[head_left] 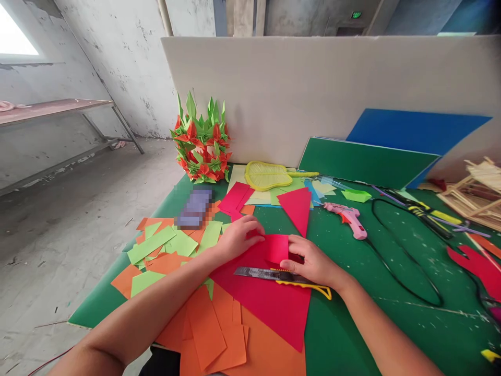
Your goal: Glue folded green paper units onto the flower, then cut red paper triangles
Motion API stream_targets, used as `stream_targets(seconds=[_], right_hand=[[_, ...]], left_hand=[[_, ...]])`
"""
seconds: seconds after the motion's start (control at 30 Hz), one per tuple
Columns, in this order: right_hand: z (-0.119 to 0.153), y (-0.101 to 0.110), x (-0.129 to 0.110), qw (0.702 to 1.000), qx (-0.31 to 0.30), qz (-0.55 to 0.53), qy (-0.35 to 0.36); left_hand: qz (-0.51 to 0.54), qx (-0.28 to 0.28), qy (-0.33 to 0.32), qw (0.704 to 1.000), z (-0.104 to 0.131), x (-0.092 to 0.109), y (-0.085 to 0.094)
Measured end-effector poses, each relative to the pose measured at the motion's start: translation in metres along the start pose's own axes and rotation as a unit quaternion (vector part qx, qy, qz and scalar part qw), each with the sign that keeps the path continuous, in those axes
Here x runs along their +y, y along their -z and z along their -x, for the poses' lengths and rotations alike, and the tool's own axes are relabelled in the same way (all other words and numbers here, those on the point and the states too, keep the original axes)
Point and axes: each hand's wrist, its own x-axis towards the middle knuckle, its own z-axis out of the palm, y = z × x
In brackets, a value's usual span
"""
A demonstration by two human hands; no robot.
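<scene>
A small red paper piece (276,248) lies over a large red sheet (270,308) on the green table. My right hand (313,261) pinches its right edge between thumb and fingers. At its upper left, my left hand (242,236) has its fingers bent, with the fingertips by the piece's corner; what they hold, if anything, is hidden. Below the piece, a yellow cutter (301,283) with its blade out to the left rests on the red sheet, just under my right hand. Orange sheets (219,329) lie beneath and nearer to me. A red triangle (297,206) lies beyond my hands.
Green and orange papers (156,245) spread at left, near a blurred phone-like object (194,209). Behind stand a folded-paper ornament (203,146) and a yellow fan-shaped object (268,176). A pink glue gun (350,219) with a black cord lies at right, near green board (364,162).
</scene>
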Motion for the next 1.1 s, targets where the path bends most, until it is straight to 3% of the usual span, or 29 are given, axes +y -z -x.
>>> stream_targets(seconds=[0.2,0.37,0.5,0.6,0.77,0.87,0.9,0.97,1.03,1.1], right_hand=[[0.004,0.005,0.01,0.997,0.068,0.021,-0.017],[0.004,0.011,0.016,0.965,0.256,0.021,-0.05],[0.004,0.015,0.023,0.92,0.38,0.048,-0.083],[0.005,0.016,0.032,0.905,0.402,0.073,-0.118],[0.005,0.013,0.043,0.894,0.356,0.221,-0.159],[0.005,0.012,0.037,0.863,0.363,0.315,-0.153],[0.005,0.013,0.033,0.871,0.356,0.31,-0.136],[0.006,0.014,0.022,0.926,0.275,0.246,-0.085],[0.008,0.015,0.01,0.98,0.123,0.152,-0.035],[0.009,0.015,-0.001,0.996,-0.014,0.086,-0.016]], left_hand=[[0.017,0.115,-0.002,0.993,-0.004,-0.001,0.008],[-0.046,0.22,0.097,0.969,-0.006,-0.016,0.022],[-0.138,0.226,0.073,0.962,-0.008,-0.031,0.032],[-0.19,0.201,0.077,0.958,-0.009,-0.041,0.032],[-0.217,0.12,0.106,0.963,-0.008,-0.056,0.021],[-0.182,0.112,0.126,0.969,-0.007,-0.063,0.014],[-0.174,0.118,0.126,0.969,-0.007,-0.065,0.013],[-0.171,0.126,0.112,0.971,-0.006,-0.065,0.013],[-0.175,0.124,0.088,0.973,-0.006,-0.061,0.014],[-0.176,0.099,0.059,0.978,-0.005,-0.053,0.018]])
